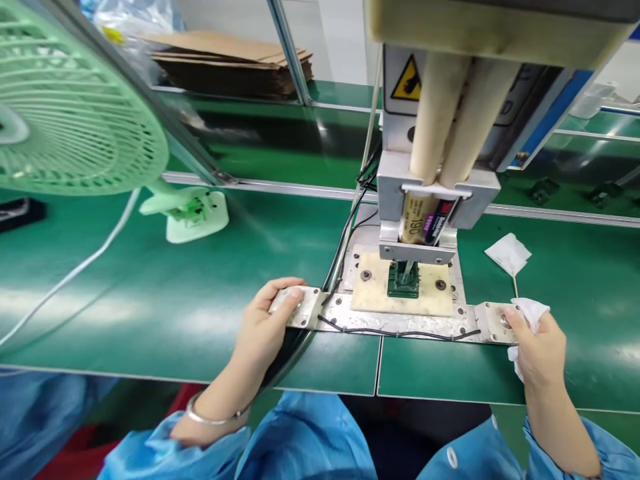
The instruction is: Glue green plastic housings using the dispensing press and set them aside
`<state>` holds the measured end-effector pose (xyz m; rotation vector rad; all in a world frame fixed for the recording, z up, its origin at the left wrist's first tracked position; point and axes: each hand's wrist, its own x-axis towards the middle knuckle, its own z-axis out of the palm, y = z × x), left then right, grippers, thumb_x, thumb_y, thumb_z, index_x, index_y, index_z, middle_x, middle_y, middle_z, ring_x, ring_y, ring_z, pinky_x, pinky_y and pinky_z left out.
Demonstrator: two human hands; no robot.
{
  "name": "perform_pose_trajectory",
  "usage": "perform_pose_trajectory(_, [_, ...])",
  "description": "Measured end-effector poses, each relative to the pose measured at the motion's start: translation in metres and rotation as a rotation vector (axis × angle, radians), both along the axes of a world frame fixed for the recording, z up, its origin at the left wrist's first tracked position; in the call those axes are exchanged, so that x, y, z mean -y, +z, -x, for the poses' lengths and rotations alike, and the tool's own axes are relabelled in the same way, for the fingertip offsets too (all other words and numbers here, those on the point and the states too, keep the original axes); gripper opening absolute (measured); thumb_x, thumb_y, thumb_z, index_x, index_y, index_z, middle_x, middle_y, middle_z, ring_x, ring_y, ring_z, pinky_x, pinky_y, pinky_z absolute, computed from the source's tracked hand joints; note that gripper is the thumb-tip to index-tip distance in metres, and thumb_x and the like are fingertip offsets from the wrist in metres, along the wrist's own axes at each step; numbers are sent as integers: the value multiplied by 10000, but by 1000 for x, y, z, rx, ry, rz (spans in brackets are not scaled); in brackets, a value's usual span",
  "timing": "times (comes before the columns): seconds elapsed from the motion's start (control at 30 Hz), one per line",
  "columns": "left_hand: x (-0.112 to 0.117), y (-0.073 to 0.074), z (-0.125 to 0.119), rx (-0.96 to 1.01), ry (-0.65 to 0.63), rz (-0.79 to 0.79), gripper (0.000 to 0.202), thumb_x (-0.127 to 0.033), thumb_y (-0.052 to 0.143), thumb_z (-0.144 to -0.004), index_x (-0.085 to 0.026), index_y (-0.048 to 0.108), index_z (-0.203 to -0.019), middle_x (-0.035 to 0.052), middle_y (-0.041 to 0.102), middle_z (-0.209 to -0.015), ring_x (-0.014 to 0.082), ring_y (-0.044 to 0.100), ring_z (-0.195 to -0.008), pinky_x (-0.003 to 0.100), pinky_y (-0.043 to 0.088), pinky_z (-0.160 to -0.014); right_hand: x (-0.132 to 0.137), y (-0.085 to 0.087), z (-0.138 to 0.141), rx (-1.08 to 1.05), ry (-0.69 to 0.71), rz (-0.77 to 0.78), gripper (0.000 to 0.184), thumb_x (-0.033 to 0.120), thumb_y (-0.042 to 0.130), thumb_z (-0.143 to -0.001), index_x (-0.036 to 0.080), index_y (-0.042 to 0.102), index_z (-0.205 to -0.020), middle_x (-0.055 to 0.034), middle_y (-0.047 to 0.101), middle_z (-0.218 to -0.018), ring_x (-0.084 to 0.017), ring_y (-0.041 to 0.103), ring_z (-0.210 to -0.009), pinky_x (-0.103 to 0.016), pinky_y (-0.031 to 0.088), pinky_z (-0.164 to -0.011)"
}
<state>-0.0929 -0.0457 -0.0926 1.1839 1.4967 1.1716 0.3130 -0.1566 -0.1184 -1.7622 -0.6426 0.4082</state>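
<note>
A glue dispensing machine (pixel 434 200) stands over a cream fixture plate (pixel 375 299) that carries a small dark green part (pixel 403 281). A metal bar (pixel 400 324) with a button at each end runs along the front. My left hand (pixel 265 327) rests on the bar's left end, thumb pressed on the left button (pixel 294 299). My right hand (pixel 537 350) is closed on a white wipe (pixel 533 313), and its thumb presses the right button (pixel 506 321).
A green desk fan (pixel 75 100) on a clamp base stands at the left with a white cable. Folded cardboard (pixel 235 63) lies at the back. A white cloth and a swab (pixel 510 257) lie right of the machine. Black cables run beside the fixture.
</note>
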Motion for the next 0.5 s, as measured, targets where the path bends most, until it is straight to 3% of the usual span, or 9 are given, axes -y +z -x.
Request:
perform_pose_trajectory(0.2, [3,6,-8,21,8,6,443,-523,716,-738,-174,638,-1001,42,684,-940,171,610,-751,245,478,-663,6,-5,-8,54,15,33,566,571,841,-669,130,699,-993,-74,666,-871,-229,605,-744,-294,493,-598])
perform_pose_trajectory(0.3, [5,15,-9,-125,-14,44,477,-557,664,-752,-168,636,-1028,61,687,-933,200,617,-765,278,487,-667,7,-5,-10,82,26,55,563,580,826,-684,128,702,-995,-81,668,-857,-240,610,-705,-292,487,-527])
perform_pose_trajectory(0.43, [7,38,-14,-475,100,-92,440,-513,639,-776,-190,636,-1075,82,683,-1074,272,632,-991,377,481,-905,9,-5,-11,95,25,122,519,578,827,-691,146,713,-955,-69,661,-761,-227,578,-570,-290,433,-413])
perform_pose_trajectory(0.5, [5,53,-24,-514,61,-179,450,-500,659,-771,-202,624,-1105,86,662,-1174,295,600,-1124,415,432,-1024,9,-4,-10,103,45,108,478,556,840,-690,151,719,-914,-55,639,-675,-210,536,-487,-289,391,-366])
